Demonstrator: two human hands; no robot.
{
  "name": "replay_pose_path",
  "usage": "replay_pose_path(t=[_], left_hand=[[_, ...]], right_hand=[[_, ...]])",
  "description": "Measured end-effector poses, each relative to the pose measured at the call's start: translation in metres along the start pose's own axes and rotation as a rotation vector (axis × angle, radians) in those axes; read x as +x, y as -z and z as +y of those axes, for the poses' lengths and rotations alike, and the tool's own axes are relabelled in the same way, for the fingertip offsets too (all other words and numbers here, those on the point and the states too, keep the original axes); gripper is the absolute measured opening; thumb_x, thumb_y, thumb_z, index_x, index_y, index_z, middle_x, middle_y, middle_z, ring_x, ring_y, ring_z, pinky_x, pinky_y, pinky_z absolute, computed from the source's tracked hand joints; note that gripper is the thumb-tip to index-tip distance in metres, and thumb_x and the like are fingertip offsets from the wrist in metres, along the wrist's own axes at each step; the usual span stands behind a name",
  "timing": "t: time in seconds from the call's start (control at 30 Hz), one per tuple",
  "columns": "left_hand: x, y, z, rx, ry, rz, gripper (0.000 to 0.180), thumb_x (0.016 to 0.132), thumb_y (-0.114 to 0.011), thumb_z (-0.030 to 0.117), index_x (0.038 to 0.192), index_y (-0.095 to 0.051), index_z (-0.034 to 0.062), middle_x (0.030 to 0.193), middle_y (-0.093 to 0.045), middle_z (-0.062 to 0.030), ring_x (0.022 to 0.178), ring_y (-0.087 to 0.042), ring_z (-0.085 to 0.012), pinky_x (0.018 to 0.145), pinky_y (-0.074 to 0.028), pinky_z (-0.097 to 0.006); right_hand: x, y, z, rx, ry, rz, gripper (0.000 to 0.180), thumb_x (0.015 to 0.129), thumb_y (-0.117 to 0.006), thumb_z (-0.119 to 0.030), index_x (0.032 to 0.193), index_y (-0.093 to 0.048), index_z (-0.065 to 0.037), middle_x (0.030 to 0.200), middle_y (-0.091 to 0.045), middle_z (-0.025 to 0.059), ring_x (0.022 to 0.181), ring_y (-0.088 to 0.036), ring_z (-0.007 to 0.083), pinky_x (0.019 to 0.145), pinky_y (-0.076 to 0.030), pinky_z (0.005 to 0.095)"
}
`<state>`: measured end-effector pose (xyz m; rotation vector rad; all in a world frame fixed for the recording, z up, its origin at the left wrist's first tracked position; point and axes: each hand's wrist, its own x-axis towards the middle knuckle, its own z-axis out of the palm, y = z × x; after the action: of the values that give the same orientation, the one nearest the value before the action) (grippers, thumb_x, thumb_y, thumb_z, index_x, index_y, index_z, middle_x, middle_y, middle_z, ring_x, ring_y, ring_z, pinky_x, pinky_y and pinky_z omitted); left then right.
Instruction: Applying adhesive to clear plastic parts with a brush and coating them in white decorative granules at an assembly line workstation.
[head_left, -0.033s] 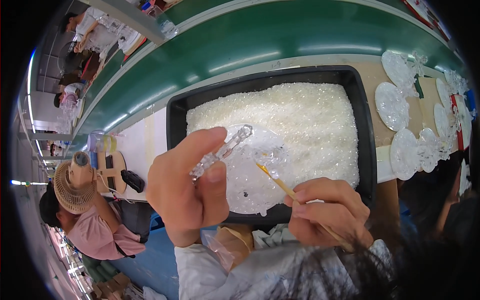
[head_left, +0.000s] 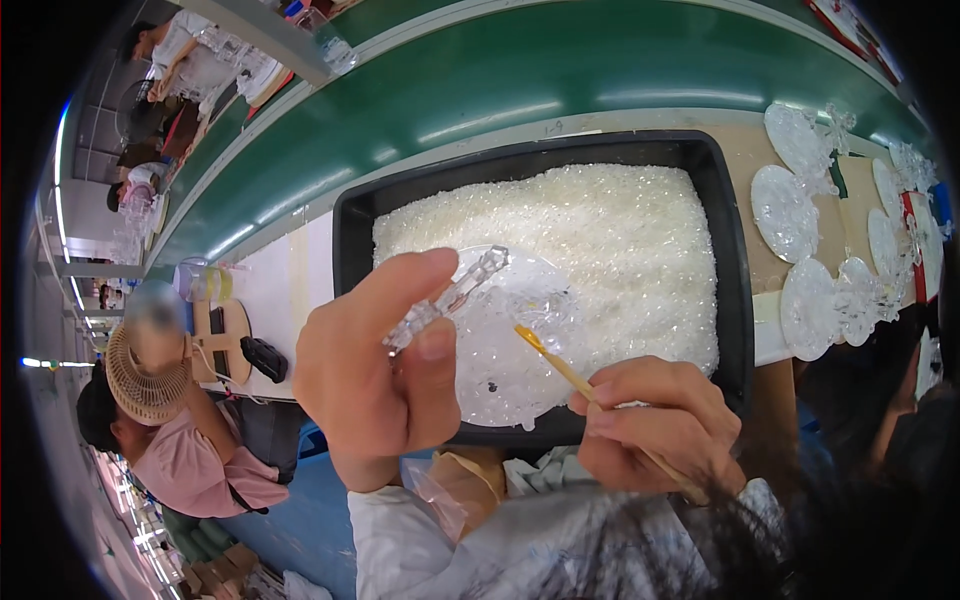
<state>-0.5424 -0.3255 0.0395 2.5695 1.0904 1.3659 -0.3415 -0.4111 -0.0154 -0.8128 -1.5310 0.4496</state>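
My left hand (head_left: 365, 355) is closed, pinching a clear faceted rod (head_left: 465, 285) between thumb and fingers. Just beyond it, a round clear disc (head_left: 500, 395) lies over the white granules, with glassy detail on its upper part and a small dark spot lower down. What supports the disc is partly hidden by my left hand. My right hand (head_left: 655, 425) grips a thin wooden stick (head_left: 565, 372) like a pen. Its tip carries an amber-yellow coating and points at the disc's middle; whether it touches cannot be made out.
A black tray (head_left: 738, 290) full of shiny white granules (head_left: 640, 250) surrounds the work. Several clear discs with glassy parts (head_left: 785, 212) stand on the right. At left are a beige fan (head_left: 145, 385), a black object (head_left: 264, 360) and a seated person in pink (head_left: 205, 465).
The clear rod in my left hand has shifted very slightly to the right. The stick's tip has barely moved, and the glassy detail beyond it looks different.
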Motion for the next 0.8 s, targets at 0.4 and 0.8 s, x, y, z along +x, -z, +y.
replay_pose_path(t=[0.4,0.8], left_hand=[[0.0070,-0.0013,0.0012,-0.081,-0.036,-0.009,0.025,0.078,-0.066,-0.004,0.103,-0.069,-0.0040,0.095,-0.073,-0.0135,0.068,-0.067,-0.0243,0.059,-0.051,-0.029],[0.0047,-0.0042,-0.0015,-0.127,-0.033,0.014,0.025,0.077,-0.065,-0.006,0.102,-0.069,-0.0045,0.095,-0.073,-0.0140,0.069,-0.068,-0.0235,0.059,-0.052,-0.030]], right_hand=[[0.0036,-0.0037,-0.0001,-0.038,0.020,-0.021,0.029,0.069,-0.071,0.014,0.092,-0.061,-0.001,0.093,-0.061,0.0175,0.072,-0.071,0.0271,0.059,-0.062,0.0321],[0.0030,-0.0037,0.0014,-0.038,0.047,-0.012,0.027,0.072,-0.071,0.013,0.094,-0.061,0.000,0.096,-0.060,0.0183,0.071,-0.070,0.0280,0.058,-0.060,0.0308]])
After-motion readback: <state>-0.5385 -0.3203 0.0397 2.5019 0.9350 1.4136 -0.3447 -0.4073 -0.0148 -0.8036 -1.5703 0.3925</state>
